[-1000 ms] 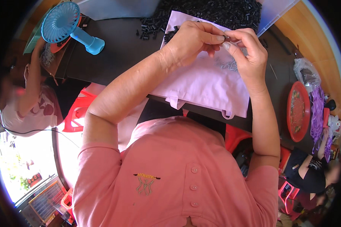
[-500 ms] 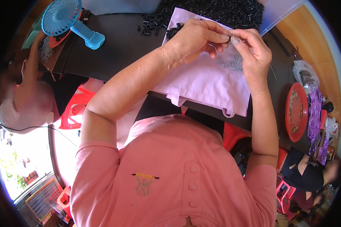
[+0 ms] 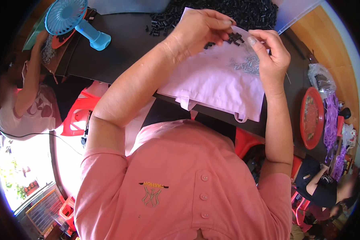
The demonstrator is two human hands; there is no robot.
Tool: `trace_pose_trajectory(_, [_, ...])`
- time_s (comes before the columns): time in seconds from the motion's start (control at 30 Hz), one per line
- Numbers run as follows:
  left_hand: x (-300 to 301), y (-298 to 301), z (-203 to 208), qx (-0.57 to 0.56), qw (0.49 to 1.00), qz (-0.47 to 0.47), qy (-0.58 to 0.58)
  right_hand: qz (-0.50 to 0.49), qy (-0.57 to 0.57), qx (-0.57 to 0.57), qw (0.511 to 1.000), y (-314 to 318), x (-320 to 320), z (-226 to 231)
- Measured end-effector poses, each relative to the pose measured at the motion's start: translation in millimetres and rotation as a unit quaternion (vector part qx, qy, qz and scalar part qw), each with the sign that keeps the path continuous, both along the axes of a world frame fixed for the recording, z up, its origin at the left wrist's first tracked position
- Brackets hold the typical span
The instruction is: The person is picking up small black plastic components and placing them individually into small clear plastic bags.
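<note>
My left hand (image 3: 202,34) hovers over the far left of a pale pink cloth bag (image 3: 216,86), thumb and forefinger pinched together. A dark speck shows at those fingertips, too small to name. To its right, my right hand (image 3: 271,54) holds its thumb and forefinger close together, and whatever lies between them cannot be made out. Small silvery metal pieces (image 3: 248,65) lie scattered on the bag beside my right hand. Between the two hands sit several small black plastic parts (image 3: 236,39). Beyond them spreads a big heap of similar black parts (image 3: 228,16).
A blue fan (image 3: 68,16) stands at the far left of the dark table (image 3: 124,48). On the right are a red tray (image 3: 313,118), a clear plastic bag (image 3: 322,78) and purple strands (image 3: 331,124). People sit at left (image 3: 32,102) and right (image 3: 318,184).
My hands were together at the fingertips and have come apart. The left moved up and left, the right slightly right. The black parts between them now show.
</note>
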State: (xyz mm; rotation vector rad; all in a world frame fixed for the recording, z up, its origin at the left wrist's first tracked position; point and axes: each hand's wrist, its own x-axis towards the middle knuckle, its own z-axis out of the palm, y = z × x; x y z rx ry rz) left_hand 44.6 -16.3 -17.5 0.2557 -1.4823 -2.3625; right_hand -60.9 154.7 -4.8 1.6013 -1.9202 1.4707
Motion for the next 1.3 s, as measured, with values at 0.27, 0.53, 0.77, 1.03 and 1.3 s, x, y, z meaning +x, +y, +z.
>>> trace_pose_trajectory(0.27, [1,-27,8,0.092,0.993,0.069,0.023,-0.053,-0.088,0.100,0.990,1,-12,-12])
trace_pose_trajectory(0.53, [2,-25,8,0.082,0.992,0.096,0.008,-0.107,0.100,0.313,0.938,-16,-38,-9])
trace_pose_trajectory(0.77, [4,-19,10,0.063,0.994,0.088,-0.010,-0.132,0.184,0.323,0.919,-17,-31,-24])
trace_pose_trajectory(1.03, [1,-1,0,-0.066,0.994,0.067,-0.059,-0.148,0.227,0.290,0.918,-13,-25,-27])
trace_pose_trajectory(1.3, [-2,14,-8,-0.100,0.992,0.020,-0.071,0.041,-0.312,0.113,0.942,-5,-8,-4])
